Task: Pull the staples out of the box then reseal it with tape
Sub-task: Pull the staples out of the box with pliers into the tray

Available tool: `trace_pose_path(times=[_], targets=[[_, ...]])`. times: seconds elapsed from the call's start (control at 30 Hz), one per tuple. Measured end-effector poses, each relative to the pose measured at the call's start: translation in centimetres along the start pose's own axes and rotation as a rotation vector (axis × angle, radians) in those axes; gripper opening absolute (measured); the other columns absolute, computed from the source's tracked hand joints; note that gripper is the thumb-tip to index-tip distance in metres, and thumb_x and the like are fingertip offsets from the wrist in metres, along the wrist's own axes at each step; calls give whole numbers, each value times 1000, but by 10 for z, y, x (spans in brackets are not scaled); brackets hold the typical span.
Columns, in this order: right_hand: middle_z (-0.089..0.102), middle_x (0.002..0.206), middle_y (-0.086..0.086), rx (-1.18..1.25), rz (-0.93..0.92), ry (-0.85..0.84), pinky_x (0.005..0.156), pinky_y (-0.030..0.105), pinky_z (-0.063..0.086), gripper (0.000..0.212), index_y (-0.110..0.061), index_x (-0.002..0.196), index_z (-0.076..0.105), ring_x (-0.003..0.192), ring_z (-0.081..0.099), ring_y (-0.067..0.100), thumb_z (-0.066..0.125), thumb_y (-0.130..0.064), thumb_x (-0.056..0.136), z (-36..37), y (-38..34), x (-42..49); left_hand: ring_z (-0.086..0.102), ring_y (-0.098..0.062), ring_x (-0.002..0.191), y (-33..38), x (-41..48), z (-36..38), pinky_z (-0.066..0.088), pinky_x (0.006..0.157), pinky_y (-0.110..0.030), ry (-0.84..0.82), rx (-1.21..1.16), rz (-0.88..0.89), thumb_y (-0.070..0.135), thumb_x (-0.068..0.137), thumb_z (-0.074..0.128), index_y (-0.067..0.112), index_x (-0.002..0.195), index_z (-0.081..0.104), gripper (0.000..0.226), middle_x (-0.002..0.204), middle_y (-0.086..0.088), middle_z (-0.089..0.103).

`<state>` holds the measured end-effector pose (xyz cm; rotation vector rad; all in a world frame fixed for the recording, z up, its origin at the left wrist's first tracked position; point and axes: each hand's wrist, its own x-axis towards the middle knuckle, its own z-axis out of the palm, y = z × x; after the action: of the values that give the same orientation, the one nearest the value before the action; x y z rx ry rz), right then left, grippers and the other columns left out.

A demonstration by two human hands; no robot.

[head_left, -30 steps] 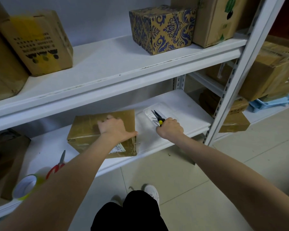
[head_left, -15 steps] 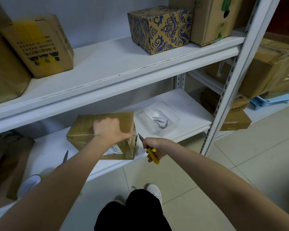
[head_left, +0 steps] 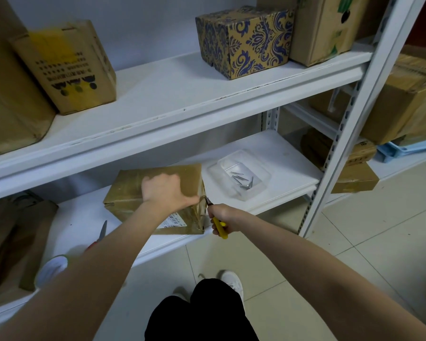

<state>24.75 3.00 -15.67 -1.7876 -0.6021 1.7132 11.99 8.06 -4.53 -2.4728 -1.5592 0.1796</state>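
Your box [head_left: 130,193] lies on the lower shelf [head_left: 283,156], close to the shelf's front edge and a little left of its middle. Its long axis runs along the shelf, left to right, with the right end turned slightly towards you.

Your left hand [head_left: 166,190] rests palm down on the box's top near that right end. The fingers lie flat and reach towards the back, and the thumb stretches along the top front edge.

Your right hand [head_left: 223,217] is closed round the yellow handles of the pliers [head_left: 219,226], just off the shelf's front edge and over the floor [head_left: 354,242]. The pliers' long axis slants, handles down towards you, and the nose points up and left to meet the box's upper right corner.

A strip of bare shelf separates the box from the clear tray [head_left: 265,174] on its right, which holds pulled staples [head_left: 242,179]. On the left, bare shelf runs to the scissors [head_left: 103,231] and the tape roll [head_left: 51,268] at the front edge. The upper shelf [head_left: 182,94] hangs over the back of the box. The post [head_left: 342,148] stands at the shelf's right front corner, well apart from your right hand.
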Motion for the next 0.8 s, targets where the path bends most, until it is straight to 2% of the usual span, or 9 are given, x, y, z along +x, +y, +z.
trace_pose_path(times=[0.13,0.33,0.5,0.63,0.7,0.8], targets=[[40,72,9,11,16,5,55,29,43,9,-8,77,41,59,40,22,40,-11,87,-6,5,-2,54,-21,79,6,-3,2,42,91,-38,-36,13,19,80,65,50,21,83,54,62,78,2,55],[44,77,10,-19,36,34,58,30,45,6,-6,85,44,62,44,23,41,-11,84,-21,8,-13,51,-20,76,8,-4,1,41,93,-40,-66,11,22,78,65,53,21,83,55,59,73,4,53],[45,84,10,-69,-17,144,59,30,45,21,-3,107,44,63,45,22,40,-11,88,-40,9,-26,54,-21,80,9,-3,1,39,97,-41,-80,1,27,79,64,50,21,86,59,63,83,1,61],[48,73,11,-196,-76,288,59,26,41,13,-6,82,45,56,48,23,39,-16,89,-63,3,-42,54,-20,80,11,-7,-1,40,94,-38,-70,10,30,76,67,52,21,85,58,58,81,2,60],[47,72,9,-223,-145,354,60,27,41,16,-7,83,46,58,50,24,40,-20,91,-76,-2,-46,53,-20,79,12,-9,-2,39,95,-39,-79,14,28,76,68,52,21,84,57,58,79,2,58],[50,71,4,-392,-192,483,59,25,40,19,-10,75,47,59,55,23,41,-22,88,-91,-10,-45,53,-20,79,13,-11,-4,37,97,-40,-101,5,24,79,69,50,21,84,56,60,80,2,58]])
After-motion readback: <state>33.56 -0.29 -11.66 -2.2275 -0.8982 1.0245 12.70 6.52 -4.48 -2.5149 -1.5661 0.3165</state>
